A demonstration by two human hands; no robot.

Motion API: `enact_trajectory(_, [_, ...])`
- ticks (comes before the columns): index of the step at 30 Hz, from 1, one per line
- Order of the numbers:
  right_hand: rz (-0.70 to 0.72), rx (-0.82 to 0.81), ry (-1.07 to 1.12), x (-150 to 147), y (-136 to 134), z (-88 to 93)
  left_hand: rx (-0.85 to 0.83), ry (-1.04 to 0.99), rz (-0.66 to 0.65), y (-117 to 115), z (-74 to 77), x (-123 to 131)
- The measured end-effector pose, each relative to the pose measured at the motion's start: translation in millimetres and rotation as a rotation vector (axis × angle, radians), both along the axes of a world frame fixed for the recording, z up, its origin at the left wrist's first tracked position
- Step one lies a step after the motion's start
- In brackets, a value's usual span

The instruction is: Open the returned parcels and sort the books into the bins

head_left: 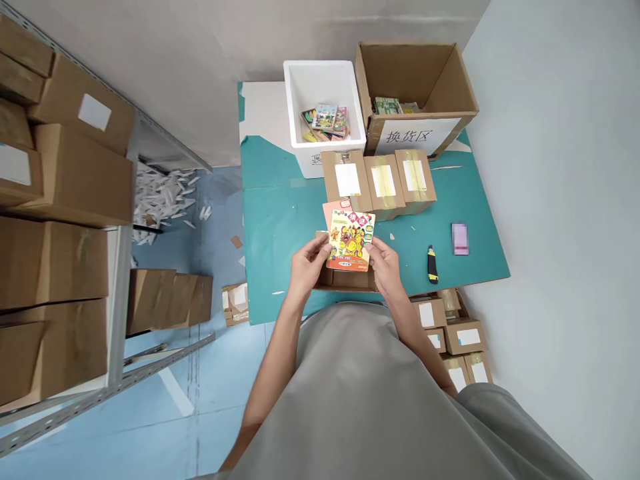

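Both my hands grip a small illustrated book [351, 243] with a yellow and orange cover, held up in front of me. My left hand [307, 265] pinches its left edge, thumb on the cover. At the opposite edge, my right hand [385, 267] has its thumb on the cover too. A pink booklet or card [332, 211] shows behind the book's upper left; whether a hand holds it I cannot tell. Below the book, an open cardboard box [345, 283] sits at the near table edge, its inside mostly hidden.
On the green table [273, 220] are a white bin [325, 72] with books, a large open carton [371, 133] with books, several taped boxes [349, 180], a utility knife [433, 265] and a blurred pinkish object [460, 239]. Shelved cartons [83, 177] stand left; boxes [465, 335] lie below right.
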State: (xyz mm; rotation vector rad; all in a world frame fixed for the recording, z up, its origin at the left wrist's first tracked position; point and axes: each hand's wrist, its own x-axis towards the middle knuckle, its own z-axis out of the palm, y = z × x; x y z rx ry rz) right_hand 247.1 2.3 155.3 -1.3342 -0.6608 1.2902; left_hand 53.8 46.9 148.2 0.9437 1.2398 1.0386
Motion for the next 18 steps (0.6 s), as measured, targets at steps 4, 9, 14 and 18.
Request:
enact_trajectory(4, [0.036, 0.012, -0.001, 0, -2, -0.8, -0.044, -0.075, -0.051, 4, -5.7, -7])
enact_trajectory(9, [0.048, 0.082, -0.074, 6, 1, 0.6, 0.056, 0.037, -0.038, 2, 2.0, -5])
enact_trajectory(14, [0.096, 0.194, -0.181, 16, 1, 7.1, 0.240, 0.050, -0.078, 2, 18.8, -8])
enact_trajectory(18, [0.129, 0.207, -0.171, 20, 2, 9.9, 0.231, 0.012, -0.099, 1, 24.3, -11])
